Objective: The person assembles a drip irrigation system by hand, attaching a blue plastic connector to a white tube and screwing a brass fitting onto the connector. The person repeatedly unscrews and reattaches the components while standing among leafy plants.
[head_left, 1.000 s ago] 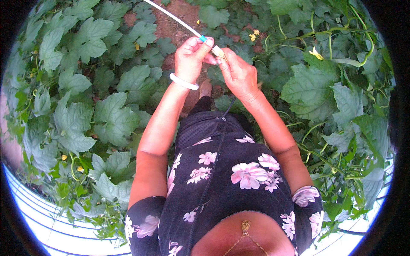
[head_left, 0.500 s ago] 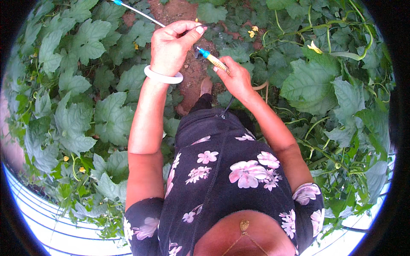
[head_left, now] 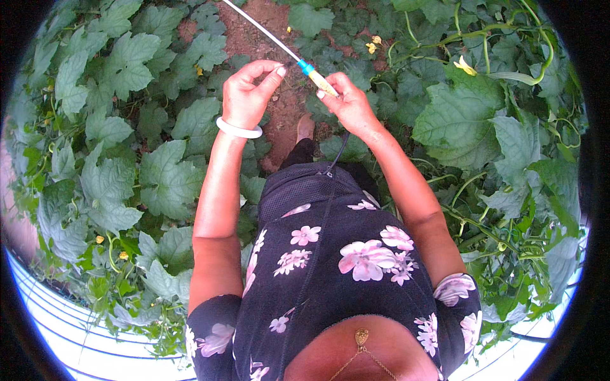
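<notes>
In my right hand (head_left: 349, 105) is the pale yellow grip of a thin white rod (head_left: 264, 30), my fingers closed around it. A blue collar (head_left: 305, 66) joins grip and shaft, and the shaft slants up to the left beyond the top edge. My left hand (head_left: 246, 95), with a white bangle (head_left: 239, 129) at its wrist, is beside the rod. Its thumb and forefinger are pinched together near the collar. Something small and dark shows at those fingertips, too small to name.
Broad-leaved vines (head_left: 168, 178) crowd both sides, with a yellow blossom (head_left: 465, 66) and curling tendrils on the right. Between them runs a strip of brown soil (head_left: 279, 130), where my foot (head_left: 305, 127) shows. A dark cord (head_left: 340, 151) hangs below my right hand.
My left hand has moved down and slightly left, off the line of the rod. The shaft now shows unbroken up from the collar. My right hand has barely shifted.
</notes>
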The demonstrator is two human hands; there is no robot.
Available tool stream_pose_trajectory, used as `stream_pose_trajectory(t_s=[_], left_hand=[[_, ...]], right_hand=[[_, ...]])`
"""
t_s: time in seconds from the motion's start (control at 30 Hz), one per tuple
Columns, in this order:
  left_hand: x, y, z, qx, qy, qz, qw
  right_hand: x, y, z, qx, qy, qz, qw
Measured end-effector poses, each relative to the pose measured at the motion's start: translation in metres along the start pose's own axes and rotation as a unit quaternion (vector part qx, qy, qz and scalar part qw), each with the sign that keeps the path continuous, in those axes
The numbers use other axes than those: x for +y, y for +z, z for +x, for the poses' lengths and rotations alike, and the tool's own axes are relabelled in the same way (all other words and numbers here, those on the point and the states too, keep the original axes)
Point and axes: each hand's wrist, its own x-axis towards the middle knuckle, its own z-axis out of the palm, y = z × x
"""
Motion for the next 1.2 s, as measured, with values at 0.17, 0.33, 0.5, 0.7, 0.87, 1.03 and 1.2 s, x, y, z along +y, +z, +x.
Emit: stream_pose_trajectory(t_s=[0.17, 0.33, 0.5, 0.7, 0.87, 1.03, 1.2], left_hand=[[-0.005, 0.009, -0.011, -0.063, -0.141, -0.318, 0.935], [-0.013, 0.023, -0.022, -0.080, -0.168, -0.323, 0.928], [-0.033, 0.024, -0.032, -0.109, -0.186, -0.262, 0.941], [-0.032, 0.024, -0.037, -0.112, -0.248, -0.282, 0.920], [-0.035, 0.033, -0.040, -0.120, -0.224, -0.307, 0.917], [-0.050, 0.025, -0.040, -0.200, -0.239, -0.252, 0.916], [-0.055, 0.012, -0.050, -0.262, -0.248, -0.250, 0.899]], right_hand=[[-0.029, 0.007, -0.007, 0.044, -0.084, -0.002, 0.995], [-0.017, 0.008, 0.000, -0.017, -0.043, 0.053, 0.998], [-0.029, 0.014, 0.000, -0.001, -0.039, 0.114, 0.993], [-0.015, 0.014, 0.003, 0.023, -0.045, 0.145, 0.988], [-0.026, 0.006, 0.000, 0.026, -0.068, 0.150, 0.986], [-0.048, -0.010, -0.007, 0.020, -0.014, 0.106, 0.994], [-0.044, -0.009, -0.011, -0.006, -0.002, 0.108, 0.994]])
